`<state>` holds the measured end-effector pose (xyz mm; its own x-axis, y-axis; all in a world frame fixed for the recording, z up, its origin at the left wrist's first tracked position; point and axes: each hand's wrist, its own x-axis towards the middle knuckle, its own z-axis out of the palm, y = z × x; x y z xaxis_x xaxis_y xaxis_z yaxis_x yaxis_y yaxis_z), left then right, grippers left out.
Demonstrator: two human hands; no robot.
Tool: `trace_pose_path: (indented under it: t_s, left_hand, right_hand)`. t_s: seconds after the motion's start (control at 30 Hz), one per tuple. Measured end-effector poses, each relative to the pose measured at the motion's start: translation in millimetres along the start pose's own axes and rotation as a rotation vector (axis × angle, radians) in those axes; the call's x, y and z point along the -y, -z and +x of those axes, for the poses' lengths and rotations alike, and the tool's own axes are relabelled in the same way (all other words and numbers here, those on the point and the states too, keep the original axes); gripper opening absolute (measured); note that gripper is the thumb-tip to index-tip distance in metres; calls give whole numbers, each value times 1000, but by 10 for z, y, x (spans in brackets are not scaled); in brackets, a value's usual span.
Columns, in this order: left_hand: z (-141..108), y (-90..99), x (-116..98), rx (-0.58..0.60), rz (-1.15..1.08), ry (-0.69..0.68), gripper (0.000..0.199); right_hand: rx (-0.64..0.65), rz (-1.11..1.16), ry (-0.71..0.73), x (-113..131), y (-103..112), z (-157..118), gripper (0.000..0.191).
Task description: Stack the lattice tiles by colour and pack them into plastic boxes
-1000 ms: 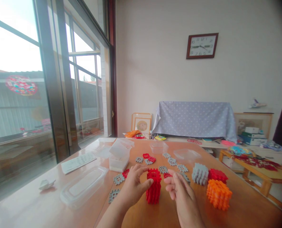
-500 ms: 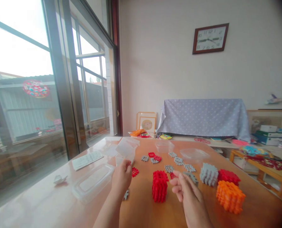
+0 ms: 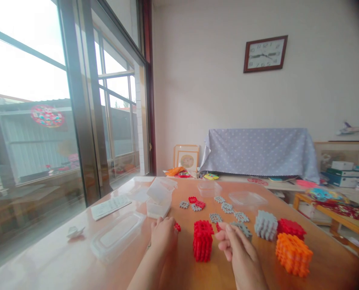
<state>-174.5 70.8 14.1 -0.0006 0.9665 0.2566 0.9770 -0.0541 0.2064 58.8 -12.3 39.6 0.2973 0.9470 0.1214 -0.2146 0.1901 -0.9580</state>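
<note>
Our left hand reached down to the left, palm and fingertips turned away from us, so we could not tell whether it had closed on anything. It covered most of a small red piece, of which only the right edge showed past the fingers. A thin grey sliver left of the wrist was too little to make out. Our right hand was loosely curled in the air, thumb near the fingers; its inner side was partly hidden, and we could not tell whether it gripped anything. Behind it, a grey block was partly covered, and another red piece barely showed beyond the fingertips.

The red stack stood upright on the surface between our hands, apart from both and closer to the right one. Farther right of that hand stood a grey stack, an orange stack on the near side, and a second red stack, its near part hidden by the orange one.
</note>
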Motion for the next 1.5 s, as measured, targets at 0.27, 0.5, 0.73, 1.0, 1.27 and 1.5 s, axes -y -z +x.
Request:
trace_pose_path:
  t_s: [0.27, 0.5, 0.73, 1.0, 1.27, 1.5]
  left_hand:
    - [-42, 12, -14, 30, 28, -14, 21]
    - [-13, 106, -71, -8, -11, 7, 22]
    - [-30, 175, -65, 2, -151, 13, 32]
    - [-10, 99, 44, 84, -128, 41, 32]
    - [-58, 54, 91, 135, -94, -10, 32]
    - [-29, 62, 54, 95, -112, -6, 37]
  right_hand:
    - [25, -42, 21, -66, 17, 58, 52]
    - [39, -36, 18, -128, 38, 84, 52]
    - [38, -45, 34, -123, 37, 68, 49]
    - [22, -61, 38, -81, 34, 44, 46]
    - [-26, -14, 23, 1, -3, 2, 47]
    - [-44, -22, 57, -1, 5, -2, 47]
